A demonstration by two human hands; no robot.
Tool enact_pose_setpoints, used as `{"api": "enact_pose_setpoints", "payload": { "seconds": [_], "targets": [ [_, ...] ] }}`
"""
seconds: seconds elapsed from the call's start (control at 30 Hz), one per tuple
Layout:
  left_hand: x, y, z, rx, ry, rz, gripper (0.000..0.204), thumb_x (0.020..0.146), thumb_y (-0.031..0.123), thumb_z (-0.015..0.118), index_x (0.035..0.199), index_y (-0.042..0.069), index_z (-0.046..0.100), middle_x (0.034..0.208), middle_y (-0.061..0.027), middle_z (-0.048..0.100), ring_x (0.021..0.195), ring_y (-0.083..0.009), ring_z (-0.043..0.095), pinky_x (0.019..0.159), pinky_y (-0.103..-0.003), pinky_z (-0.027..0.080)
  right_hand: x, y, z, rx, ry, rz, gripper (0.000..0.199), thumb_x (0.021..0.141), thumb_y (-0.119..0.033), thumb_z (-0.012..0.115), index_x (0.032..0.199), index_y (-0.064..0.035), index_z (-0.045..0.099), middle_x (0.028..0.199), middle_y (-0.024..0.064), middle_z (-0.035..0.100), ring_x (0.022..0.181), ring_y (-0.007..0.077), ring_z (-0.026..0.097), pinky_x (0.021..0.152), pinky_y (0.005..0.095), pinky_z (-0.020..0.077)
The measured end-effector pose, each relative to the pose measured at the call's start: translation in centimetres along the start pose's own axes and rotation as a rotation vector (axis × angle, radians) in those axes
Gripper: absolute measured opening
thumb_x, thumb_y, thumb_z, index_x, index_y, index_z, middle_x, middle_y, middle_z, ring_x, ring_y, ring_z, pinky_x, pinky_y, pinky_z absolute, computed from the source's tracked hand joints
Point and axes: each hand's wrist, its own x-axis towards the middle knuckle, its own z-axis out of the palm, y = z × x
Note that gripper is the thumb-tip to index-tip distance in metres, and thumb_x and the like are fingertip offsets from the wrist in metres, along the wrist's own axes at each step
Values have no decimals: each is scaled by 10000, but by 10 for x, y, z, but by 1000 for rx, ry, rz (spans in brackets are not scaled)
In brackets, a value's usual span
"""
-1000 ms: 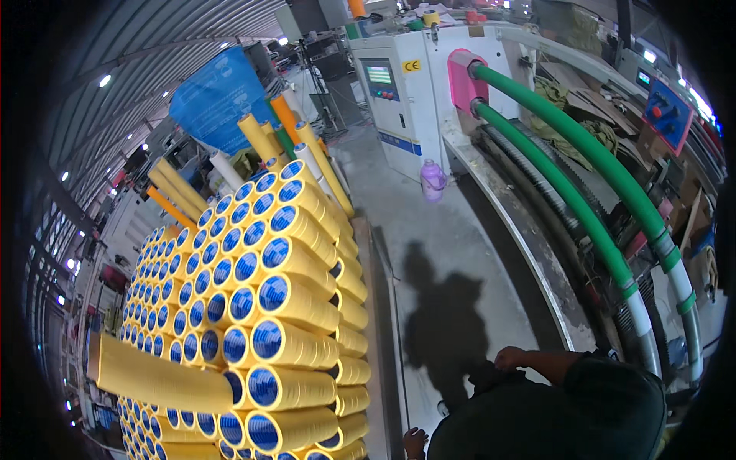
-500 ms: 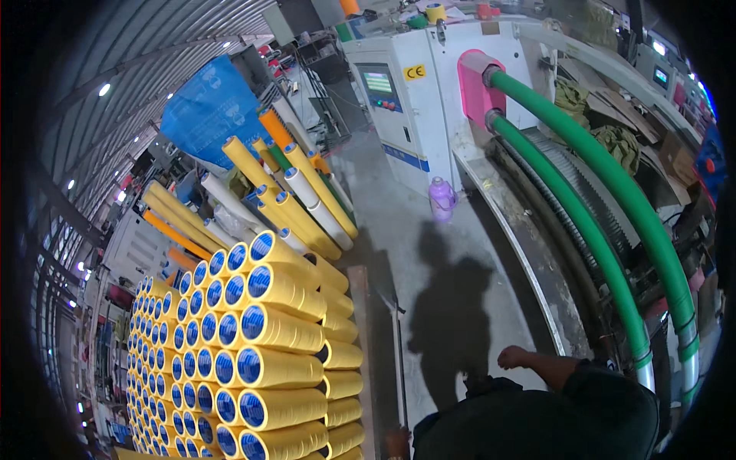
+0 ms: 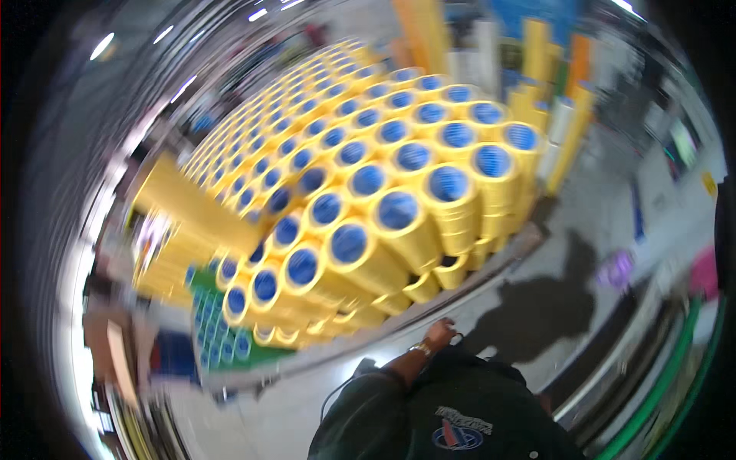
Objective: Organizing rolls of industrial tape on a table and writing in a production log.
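My left hand (image 3: pixel 441 335), with a metal watch or bracelet on its wrist, is in front of my dark shirt. Its fingers look curled, with a small dark loop beside them; motion blur hides what it is. The hand touches no roll. Closest to it is a big stack of yellow rolls (image 3: pixel 387 253) with blue core ends, set just beyond it. I cannot see my right hand.
Green rolls or tubes (image 3: pixel 218 322) lie at the stack's near left corner. Tall yellow, orange and white rolls (image 3: pixel 558 126) stand behind the stack. A purple flask (image 3: pixel 616 270) sits on the floor at right, near a green hose (image 3: pixel 652 399).
My view has swung left, so the roll stack now fills the middle and the machine has slid to the right rim. My left hand has come into clear view; my right hand has left it.
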Motion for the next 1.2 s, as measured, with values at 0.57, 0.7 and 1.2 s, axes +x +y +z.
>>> {"api": "enact_pose_setpoints", "payload": {
  "seconds": [0.57,0.7,1.2],
  "targets": [
    [-300,73,97,-638,732,-1305,460,799,278,694,1181,25,661,1138,-216,678,1118,-351,626,1003,-412,474,242,-45,-138,-560,-457,-1079,176,898,-251,587,891,-125,709,917,123,673,891,294,649,790,430,516],
    [-325,65,121,-752,925,-1244,434,801,257,693,1163,20,661,883,-188,708,779,-277,685,748,-377,546,249,-93,-76,-15,-794,-546,323,856,-236,743,1098,-33,677,896,63,683,825,175,649,751,364,535],
    [-546,-9,135,-1160,1368,-1152,385,821,158,681,1165,-3,617,874,-130,689,716,-175,648,640,-328,521,158,-274,132,-340,-1102,-807,159,892,-146,652,777,-36,668,755,51,638,656,173,617,604,329,502]
  ]
}}
